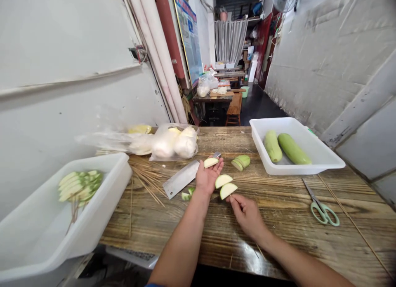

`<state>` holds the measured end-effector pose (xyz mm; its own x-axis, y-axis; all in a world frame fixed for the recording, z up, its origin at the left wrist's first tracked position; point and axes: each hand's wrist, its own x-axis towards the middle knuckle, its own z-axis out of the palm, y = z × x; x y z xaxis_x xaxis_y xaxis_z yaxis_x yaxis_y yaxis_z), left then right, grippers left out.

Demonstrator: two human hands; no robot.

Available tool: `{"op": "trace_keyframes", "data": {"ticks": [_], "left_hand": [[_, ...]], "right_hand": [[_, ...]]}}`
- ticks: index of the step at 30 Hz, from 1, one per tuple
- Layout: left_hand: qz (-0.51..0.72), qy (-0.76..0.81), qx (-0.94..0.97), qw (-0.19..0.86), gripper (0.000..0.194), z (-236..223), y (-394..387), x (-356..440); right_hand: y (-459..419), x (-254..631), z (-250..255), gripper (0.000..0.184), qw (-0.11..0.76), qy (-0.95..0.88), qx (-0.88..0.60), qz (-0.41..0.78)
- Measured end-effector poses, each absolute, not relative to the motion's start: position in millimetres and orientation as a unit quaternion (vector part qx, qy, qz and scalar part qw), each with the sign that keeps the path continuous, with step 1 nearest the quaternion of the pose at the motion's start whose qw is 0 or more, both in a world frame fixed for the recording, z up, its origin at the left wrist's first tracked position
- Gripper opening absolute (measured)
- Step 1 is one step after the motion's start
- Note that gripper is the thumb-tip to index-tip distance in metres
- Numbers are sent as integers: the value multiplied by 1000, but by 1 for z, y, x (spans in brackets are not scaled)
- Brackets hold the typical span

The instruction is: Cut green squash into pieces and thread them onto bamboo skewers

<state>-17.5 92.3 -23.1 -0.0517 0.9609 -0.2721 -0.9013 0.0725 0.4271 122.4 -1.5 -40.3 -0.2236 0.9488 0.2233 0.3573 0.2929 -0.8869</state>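
Observation:
My left hand holds a pale zucchini slice at its fingertips above the wooden table. My right hand pinches a thin bamboo skewer with two half-round slices threaded on its tip. A small stack of cut slices lies just beyond the hands. A cleaver rests on the table to the left of my left hand, with small offcuts by its blade.
A white tub at the right holds two whole zucchini. Another white tub at the left holds skewered slices. Loose skewers, a plastic bag and green-handled scissors lie on the table.

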Motion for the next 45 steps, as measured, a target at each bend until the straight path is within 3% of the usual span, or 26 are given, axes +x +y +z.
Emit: {"op": "trace_keyframes", "data": {"ticks": [45], "left_hand": [[653, 280, 98, 697, 34, -19, 80, 0]], "right_hand": [[0, 125, -35, 28, 396, -691, -479, 369]]}}
